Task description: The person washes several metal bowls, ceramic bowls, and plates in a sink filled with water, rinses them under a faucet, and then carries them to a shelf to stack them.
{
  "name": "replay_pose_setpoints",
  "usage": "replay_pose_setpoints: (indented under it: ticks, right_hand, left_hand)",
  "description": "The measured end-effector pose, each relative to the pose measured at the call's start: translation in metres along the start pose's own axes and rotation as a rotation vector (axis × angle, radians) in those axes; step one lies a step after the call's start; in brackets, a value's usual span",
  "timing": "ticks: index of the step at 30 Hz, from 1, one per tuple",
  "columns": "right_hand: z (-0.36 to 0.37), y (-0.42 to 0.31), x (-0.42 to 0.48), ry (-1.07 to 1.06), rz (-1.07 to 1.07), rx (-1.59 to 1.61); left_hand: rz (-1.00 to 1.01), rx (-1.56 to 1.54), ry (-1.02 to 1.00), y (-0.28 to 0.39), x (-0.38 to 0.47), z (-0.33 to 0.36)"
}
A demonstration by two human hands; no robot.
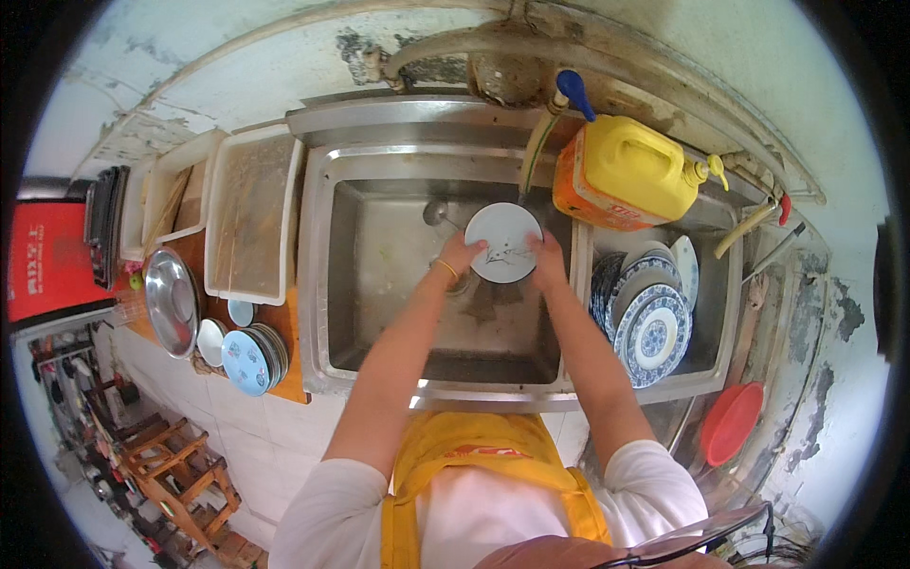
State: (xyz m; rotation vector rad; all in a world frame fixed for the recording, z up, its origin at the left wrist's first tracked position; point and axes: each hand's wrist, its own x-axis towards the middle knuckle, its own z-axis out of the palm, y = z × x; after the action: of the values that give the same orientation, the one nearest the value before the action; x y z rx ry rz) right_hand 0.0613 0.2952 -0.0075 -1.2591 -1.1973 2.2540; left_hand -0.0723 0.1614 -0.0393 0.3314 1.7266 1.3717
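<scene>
Both hands grip a round white plate (503, 243) with a dark branch pattern, held over the left basin of a stainless steel sink (384, 299). My left hand (461, 254) has its left rim, thumb on the face. On the right rim is my right hand (547, 257). Just behind the plate hangs a hose (538, 149), its end low in the basin. A metal ladle (436, 213) lies in the basin at the back, its handle partly hidden. The right basin holds a stack of blue-and-white plates (652, 338), leaning on one another.
A yellow jug with a pump (633, 171) stands behind the right basin. To the left are a white plastic tray (252, 213), a steel bowl (171, 302) and a stack of light blue plates (247, 361). A red basin (732, 424) is at the lower right.
</scene>
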Motion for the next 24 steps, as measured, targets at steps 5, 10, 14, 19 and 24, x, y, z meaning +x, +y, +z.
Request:
replay_pose_setpoints:
  ticks: [5, 10, 14, 19, 24]
  right_hand:
    - [-0.011, -0.019, 0.034, 0.026, -0.141, -0.124]
    - [0.014, 0.007, 0.029, 0.517, -0.323, 0.01]
    - [0.008, 0.026, 0.016, 0.499, -0.268, 0.237]
    - [-0.03, 0.023, 0.031, 0.093, -0.274, -0.164]
    - [0.001, -0.036, 0.04, -0.259, -0.409, -0.878]
  left_hand:
    - [-0.023, 0.225, 0.088, 0.032, 0.011, 0.019]
    - [-0.341, -0.672, 0.557, 0.006, -0.019, 0.107]
    - [-0.282, -0.847, 0.434, 0.006, -0.033, 0.111]
    - [0.054, 0.035, 0.328, 0.009, -0.026, 0.053]
    - [0.263, 1.015, 0.16, 0.024, -0.011, 0.017]
